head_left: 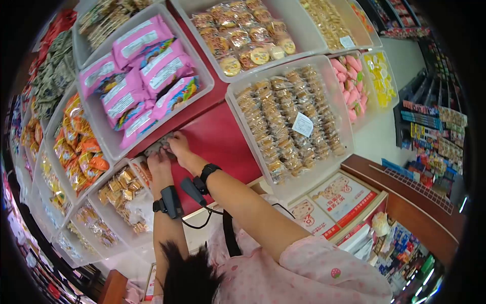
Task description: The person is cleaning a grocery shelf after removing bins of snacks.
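Note:
Both hands are together on a red display surface (220, 131), beside the corner of a clear bin of pink packets. Under and between the fingers is a small, crumpled grey cloth-like thing (161, 144), partly hidden. My left hand (159, 161) has its fingers bent over the near side of it. My right hand (178, 144) is at its other side, fingers curled down onto it. Pink snack packets (144, 63) fill the bin just above the hands. Black devices (171, 201) are strapped on both wrists, with a cable running from them.
A bin of wrapped brown pastries (291, 121) stands to the right, with a white label on top. Bins of orange packets (81, 152) and small wrapped biscuits (121, 195) are on the left. Wrapped round cakes (243, 30) lie in a bin behind. Store shelves (435, 121) stand far right.

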`<action>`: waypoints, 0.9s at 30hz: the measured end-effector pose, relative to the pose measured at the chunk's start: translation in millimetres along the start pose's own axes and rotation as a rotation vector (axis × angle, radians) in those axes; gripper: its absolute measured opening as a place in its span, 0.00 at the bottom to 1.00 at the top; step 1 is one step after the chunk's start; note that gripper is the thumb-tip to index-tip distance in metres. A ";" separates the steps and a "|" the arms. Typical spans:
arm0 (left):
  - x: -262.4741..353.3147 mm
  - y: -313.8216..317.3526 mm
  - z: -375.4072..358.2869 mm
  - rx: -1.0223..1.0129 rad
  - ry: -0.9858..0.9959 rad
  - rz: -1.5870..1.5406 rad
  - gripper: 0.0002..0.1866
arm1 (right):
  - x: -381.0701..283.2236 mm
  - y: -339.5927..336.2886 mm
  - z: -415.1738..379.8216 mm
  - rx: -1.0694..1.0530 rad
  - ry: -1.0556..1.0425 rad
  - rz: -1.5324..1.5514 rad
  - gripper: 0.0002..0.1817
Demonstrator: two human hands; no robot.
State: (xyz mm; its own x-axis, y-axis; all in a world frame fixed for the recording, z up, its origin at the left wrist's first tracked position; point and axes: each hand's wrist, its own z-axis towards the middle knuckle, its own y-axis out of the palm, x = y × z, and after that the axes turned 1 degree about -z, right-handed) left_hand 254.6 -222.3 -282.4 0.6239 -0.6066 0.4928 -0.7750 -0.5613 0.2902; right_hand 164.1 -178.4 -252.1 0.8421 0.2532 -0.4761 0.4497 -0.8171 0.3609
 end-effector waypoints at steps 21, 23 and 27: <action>-29.9 0.5 40.2 -0.171 -0.242 0.151 0.13 | -34.9 -30.1 -24.8 0.298 -0.646 -0.398 0.12; 6.0 -21.6 14.3 -0.315 0.110 0.777 0.12 | -11.4 -9.6 -25.8 0.207 -0.667 -0.483 0.09; 47.0 -17.1 -13.4 -0.423 0.331 1.349 0.11 | 2.9 6.9 -29.7 0.288 -0.752 -0.520 0.11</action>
State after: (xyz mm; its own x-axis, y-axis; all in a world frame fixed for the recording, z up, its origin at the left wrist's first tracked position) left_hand 295.8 -233.7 -253.3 -0.5956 -0.3408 0.7274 -0.7499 0.5606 -0.3514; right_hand 178.4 -168.0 -227.1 0.1010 0.3034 -0.9475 0.5388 -0.8173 -0.2043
